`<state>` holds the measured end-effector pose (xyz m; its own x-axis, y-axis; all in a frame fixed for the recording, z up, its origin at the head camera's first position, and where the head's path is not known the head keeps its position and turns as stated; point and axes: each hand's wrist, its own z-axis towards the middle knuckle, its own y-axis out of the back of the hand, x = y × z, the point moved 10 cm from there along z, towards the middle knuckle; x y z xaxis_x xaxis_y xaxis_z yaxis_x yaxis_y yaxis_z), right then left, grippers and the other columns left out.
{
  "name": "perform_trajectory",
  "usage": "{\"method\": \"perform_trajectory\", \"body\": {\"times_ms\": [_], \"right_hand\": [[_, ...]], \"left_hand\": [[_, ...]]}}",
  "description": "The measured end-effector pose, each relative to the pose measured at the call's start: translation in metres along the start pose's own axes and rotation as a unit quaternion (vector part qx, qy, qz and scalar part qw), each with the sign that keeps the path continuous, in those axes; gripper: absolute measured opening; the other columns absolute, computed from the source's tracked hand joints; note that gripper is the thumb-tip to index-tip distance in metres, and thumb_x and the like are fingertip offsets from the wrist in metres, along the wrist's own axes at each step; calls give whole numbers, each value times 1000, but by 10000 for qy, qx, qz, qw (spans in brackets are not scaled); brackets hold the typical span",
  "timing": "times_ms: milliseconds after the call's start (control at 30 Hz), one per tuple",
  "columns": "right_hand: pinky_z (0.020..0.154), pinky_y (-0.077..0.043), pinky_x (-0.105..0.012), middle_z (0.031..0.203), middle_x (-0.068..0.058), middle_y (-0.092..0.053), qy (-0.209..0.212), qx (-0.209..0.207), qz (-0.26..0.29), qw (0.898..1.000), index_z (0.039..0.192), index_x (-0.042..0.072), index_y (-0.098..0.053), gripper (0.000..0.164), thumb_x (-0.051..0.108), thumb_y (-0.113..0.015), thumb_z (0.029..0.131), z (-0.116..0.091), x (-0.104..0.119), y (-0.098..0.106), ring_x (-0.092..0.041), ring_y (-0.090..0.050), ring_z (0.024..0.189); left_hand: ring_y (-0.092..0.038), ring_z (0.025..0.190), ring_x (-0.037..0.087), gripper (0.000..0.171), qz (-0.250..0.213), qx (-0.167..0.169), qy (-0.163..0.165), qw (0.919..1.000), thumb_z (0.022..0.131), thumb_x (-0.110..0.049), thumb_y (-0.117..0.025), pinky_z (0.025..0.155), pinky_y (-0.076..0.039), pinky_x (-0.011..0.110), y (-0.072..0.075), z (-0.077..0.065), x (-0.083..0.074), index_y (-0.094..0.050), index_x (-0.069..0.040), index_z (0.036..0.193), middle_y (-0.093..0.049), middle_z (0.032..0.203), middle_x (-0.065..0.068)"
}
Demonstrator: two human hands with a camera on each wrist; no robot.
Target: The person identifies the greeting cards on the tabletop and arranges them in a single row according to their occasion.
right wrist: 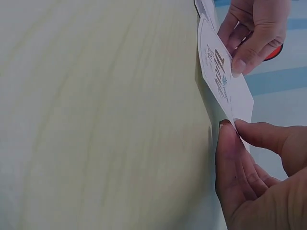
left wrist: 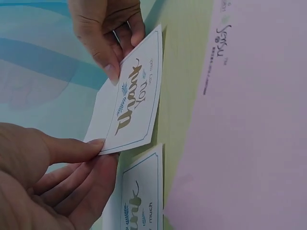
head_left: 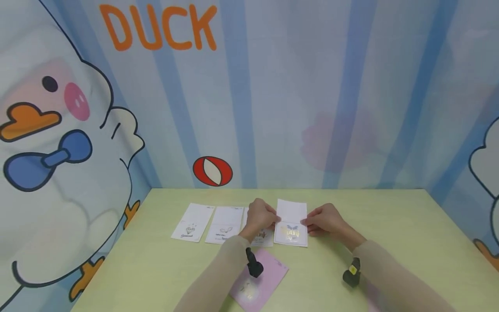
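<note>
A white folding card (head_left: pixel 290 234) with gold "thank you" lettering and a blue leaf print is held by both hands at the right end of a row of cards. My left hand (head_left: pixel 260 215) pinches its left edge near the crease, thumb on top. On the opposite edge, my right hand (head_left: pixel 325 220) pinches the card the same way, as the right wrist view shows with the card (right wrist: pixel 218 67) lifted off the table along its near edge. Another thank-you card (left wrist: pixel 141 191) lies just beside it, partly hidden by the left hand and forearm.
Farther left on the pale yellow table (head_left: pixel 156 277) lie two more white cards, one with a diamond print (head_left: pixel 192 223) and one with a small drawing (head_left: pixel 225 225). A pink card (head_left: pixel 269 271) sits under the left forearm. Pink paper (head_left: pixel 373 299) shows beneath the right forearm.
</note>
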<state>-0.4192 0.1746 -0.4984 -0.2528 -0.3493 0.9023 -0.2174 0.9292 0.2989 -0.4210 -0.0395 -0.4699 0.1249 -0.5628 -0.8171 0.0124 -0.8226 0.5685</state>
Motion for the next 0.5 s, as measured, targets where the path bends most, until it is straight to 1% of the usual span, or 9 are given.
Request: {"method": "perform_trajectory", "body": {"times_ms": [133,200,333,500], "right_hand": [[57,-60,-25,73,-6,-74,42,-15,-237,9997,111,-11,-69,31,7,-82,89,2,1,-1,-10,-68,57],[56,-60,-25,72,-7,-74,52,-58,-418,9991,108,-10,-71,30,8,-83,88,2,1,-1,-10,-68,56],[56,-59,-25,71,-7,-73,113,-106,-709,9974,102,-9,-73,27,9,-85,86,1,4,-2,-10,-66,56],[55,-57,-23,68,-5,-71,150,-137,-950,9953,97,-7,-74,24,9,-85,85,1,8,-4,-9,-64,55]], "left_hand": [[-72,55,16,11,479,-97,-147,9987,80,-6,-90,56,-57,24,0,-1,-3,-80,-1,83,-76,67,8],[-69,53,15,11,697,-133,-256,9971,80,-7,-90,53,-54,24,-1,-2,-6,-80,-3,78,-74,64,6],[-64,51,15,18,1030,-132,-379,9939,79,-7,-90,49,-48,24,-1,-3,-12,-76,-6,69,-70,58,3],[-64,52,17,23,1408,-142,-307,9895,77,-8,-92,49,-48,26,0,-4,-13,-73,-7,64,-69,58,3]]}}
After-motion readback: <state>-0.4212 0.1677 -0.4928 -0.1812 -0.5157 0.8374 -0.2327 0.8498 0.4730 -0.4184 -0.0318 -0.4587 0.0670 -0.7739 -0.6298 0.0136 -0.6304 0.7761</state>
